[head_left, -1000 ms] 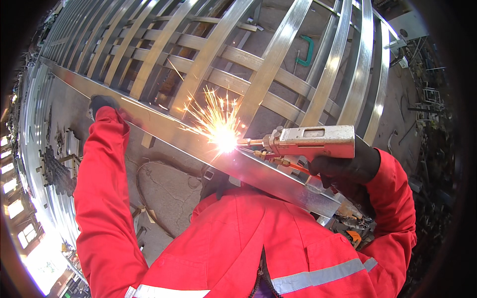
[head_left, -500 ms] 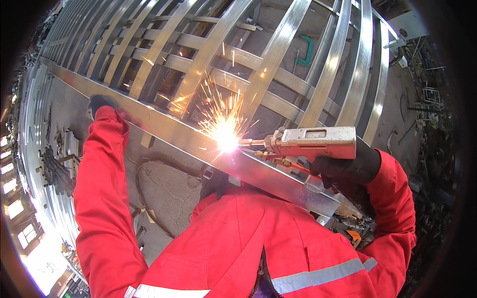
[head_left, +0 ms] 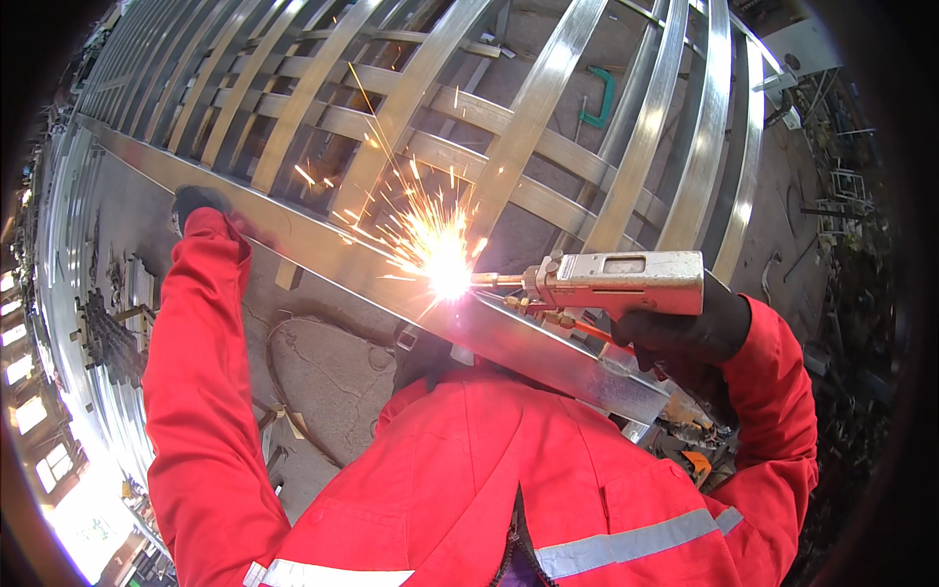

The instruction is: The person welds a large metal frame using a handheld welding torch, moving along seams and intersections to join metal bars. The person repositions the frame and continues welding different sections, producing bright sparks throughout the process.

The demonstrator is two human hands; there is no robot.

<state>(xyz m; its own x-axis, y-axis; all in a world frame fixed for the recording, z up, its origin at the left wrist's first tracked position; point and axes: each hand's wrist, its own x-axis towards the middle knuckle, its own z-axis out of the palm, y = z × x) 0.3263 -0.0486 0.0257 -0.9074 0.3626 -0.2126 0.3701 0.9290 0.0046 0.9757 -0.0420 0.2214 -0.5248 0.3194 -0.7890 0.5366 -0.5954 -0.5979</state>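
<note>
Red coverall sleeves, grey reflective bands, a black glove on each hand.

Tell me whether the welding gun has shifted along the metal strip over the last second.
No. The welding gun in the right hand keeps its spark at the same spot on the metal strip.

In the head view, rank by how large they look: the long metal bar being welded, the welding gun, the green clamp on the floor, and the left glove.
1. long metal bar, spanning most of the frame
2. welding gun, in the right hand
3. and 4. green clamp and left glove look alike, and the clamp lies farther away, so unranked.
</note>
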